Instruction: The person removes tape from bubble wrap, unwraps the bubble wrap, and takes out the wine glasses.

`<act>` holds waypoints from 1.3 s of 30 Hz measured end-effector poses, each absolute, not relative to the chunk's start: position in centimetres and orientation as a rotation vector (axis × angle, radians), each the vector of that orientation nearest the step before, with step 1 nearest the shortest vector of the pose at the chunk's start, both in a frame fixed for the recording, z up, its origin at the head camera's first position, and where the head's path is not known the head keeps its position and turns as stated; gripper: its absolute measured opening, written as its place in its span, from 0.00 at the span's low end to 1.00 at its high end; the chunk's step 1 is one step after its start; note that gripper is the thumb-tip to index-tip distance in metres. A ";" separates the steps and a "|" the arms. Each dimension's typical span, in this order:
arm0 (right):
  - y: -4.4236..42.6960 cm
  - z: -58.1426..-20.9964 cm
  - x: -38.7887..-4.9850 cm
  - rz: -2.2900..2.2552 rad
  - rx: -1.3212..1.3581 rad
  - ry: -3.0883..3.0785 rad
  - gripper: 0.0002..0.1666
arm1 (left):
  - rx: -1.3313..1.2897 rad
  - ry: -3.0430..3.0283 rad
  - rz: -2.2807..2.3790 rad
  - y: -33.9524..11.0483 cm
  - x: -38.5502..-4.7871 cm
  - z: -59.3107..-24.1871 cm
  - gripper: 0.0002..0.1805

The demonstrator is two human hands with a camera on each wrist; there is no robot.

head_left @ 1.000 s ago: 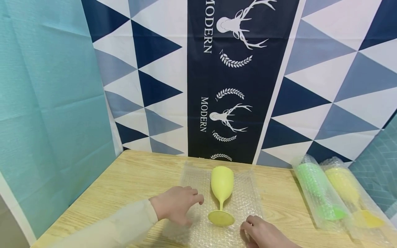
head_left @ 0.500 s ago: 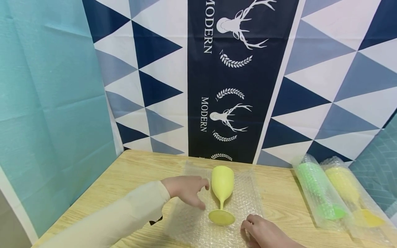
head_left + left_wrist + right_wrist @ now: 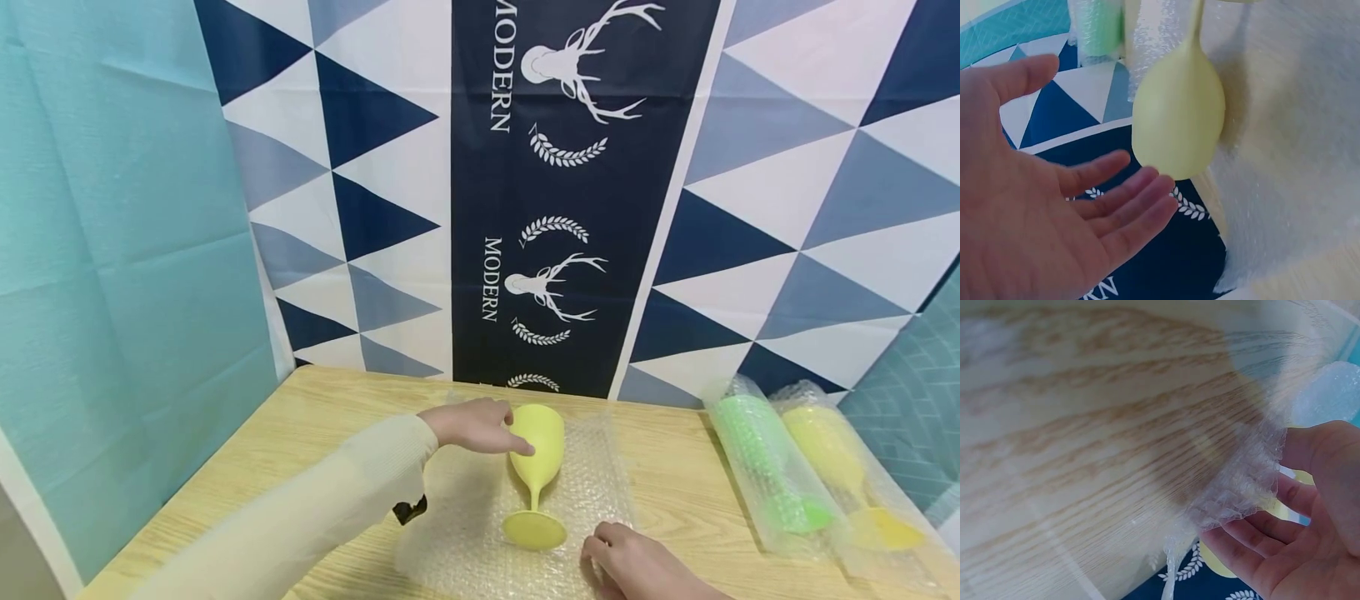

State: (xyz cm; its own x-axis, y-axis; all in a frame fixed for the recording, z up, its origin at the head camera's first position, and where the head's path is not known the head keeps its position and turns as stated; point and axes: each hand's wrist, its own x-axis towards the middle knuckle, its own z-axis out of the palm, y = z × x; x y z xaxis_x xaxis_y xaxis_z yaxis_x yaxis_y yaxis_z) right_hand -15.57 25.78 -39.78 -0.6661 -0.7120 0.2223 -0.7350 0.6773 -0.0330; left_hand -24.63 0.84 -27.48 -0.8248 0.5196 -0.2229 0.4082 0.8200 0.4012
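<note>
A yellow goblet (image 3: 543,458) (image 3: 1179,115) lies on its side on a flat sheet of bubble wrap (image 3: 592,479) (image 3: 1241,478), its bowl toward the wall and its round base toward the person. The left hand (image 3: 480,427) (image 3: 1054,206) is beside the bowl with fingers extended and thumb spread; in the left wrist view its fingertips are near the rim, and contact cannot be told. At the wrap's near right part, the right hand (image 3: 637,565) (image 3: 1291,534) curls its fingers and pinches the wrap's edge.
On the table's right side lie two bubble-wrapped goblets, one green (image 3: 757,442) and one yellow (image 3: 832,442). A patterned cloth (image 3: 390,200) hangs behind the wooden table (image 3: 337,417), and a teal cloth (image 3: 142,250) hangs at the left.
The left hand has moved forward, away from the person, and right, from beside the stem to the goblet's bowl. The right hand and the goblet have stayed in place.
</note>
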 end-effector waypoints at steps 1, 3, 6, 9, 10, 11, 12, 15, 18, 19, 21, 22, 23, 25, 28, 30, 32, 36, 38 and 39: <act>25.8 -39.7 -15.6 0.172 1.170 -2.702 0.13 | 0.681 2.685 0.520 1.0 -24.8 -27.5 0.38; 25.8 -39.7 -15.6 0.162 1.163 -2.705 0.13 | 0.631 2.687 0.592 1.4 -25.2 -27.6 0.40; 25.9 -39.7 -15.7 0.165 1.157 -2.725 0.13 | 0.567 2.683 0.676 1.9 -25.9 -27.8 0.43; 26.0 -39.7 -15.7 0.187 1.174 -2.702 0.14 | 0.504 2.674 0.721 2.4 -26.6 -28.1 0.44; 26.0 -39.8 -15.7 0.198 1.183 -2.695 0.13 | 0.478 2.664 0.739 2.6 -26.8 -28.2 0.44; 26.0 -39.8 -15.8 0.200 1.193 -2.683 0.13 | 0.449 2.652 0.757 2.8 -27.0 -28.4 0.45; 25.9 -39.8 -15.8 0.205 1.196 -2.680 0.11 | 0.420 2.636 0.782 3.0 -27.1 -28.4 0.44; 25.9 -39.9 -15.7 0.207 1.200 -2.690 0.08 | 0.334 2.584 0.866 3.6 -27.5 -28.8 0.40; 26.0 -39.9 -15.7 0.208 1.192 -2.717 0.13 | 0.272 2.529 0.951 4.1 -28.0 -29.3 0.38; 26.0 -40.0 -15.7 0.211 1.199 -2.704 0.15 | 0.254 2.516 0.975 4.2 -28.1 -29.4 0.38; 26.0 -40.1 -15.6 0.219 1.211 -2.688 0.14 | 0.214 2.488 1.018 4.4 -28.5 -29.8 0.39; 26.0 -40.2 -15.6 0.219 1.218 -2.670 0.13 | 0.192 2.468 1.046 4.5 -28.6 -30.0 0.40; 26.0 -40.2 -15.6 0.216 1.221 -2.652 0.13 | 0.165 2.449 1.075 4.6 -28.7 -30.1 0.40; 26.0 -40.3 -15.7 0.211 1.223 -2.624 0.13 | 0.112 2.411 1.133 4.9 -29.0 -30.3 0.40; 26.0 -40.2 -15.7 0.209 1.206 -2.658 0.14 | 0.032 2.365 1.209 5.3 -29.4 -30.8 0.41; 26.0 -40.2 -15.8 0.196 1.201 -2.667 0.15 | -0.011 2.348 1.243 5.5 -29.5 -31.2 0.41; 26.0 -40.2 -15.8 0.192 1.204 -2.674 0.17 | -0.051 2.338 1.269 5.8 -29.6 -31.5 0.42; 26.0 -40.3 -15.8 0.178 1.206 -2.651 0.17 | -0.082 2.315 1.321 6.2 -29.6 -32.1 0.41; 26.0 -40.3 -15.9 0.179 1.198 -2.665 0.17 | -0.076 2.320 1.326 6.5 -29.7 -32.4 0.40; 26.0 -40.3 -15.9 0.176 1.191 -2.670 0.17 | -0.069 2.327 1.323 6.6 -29.7 -32.4 0.39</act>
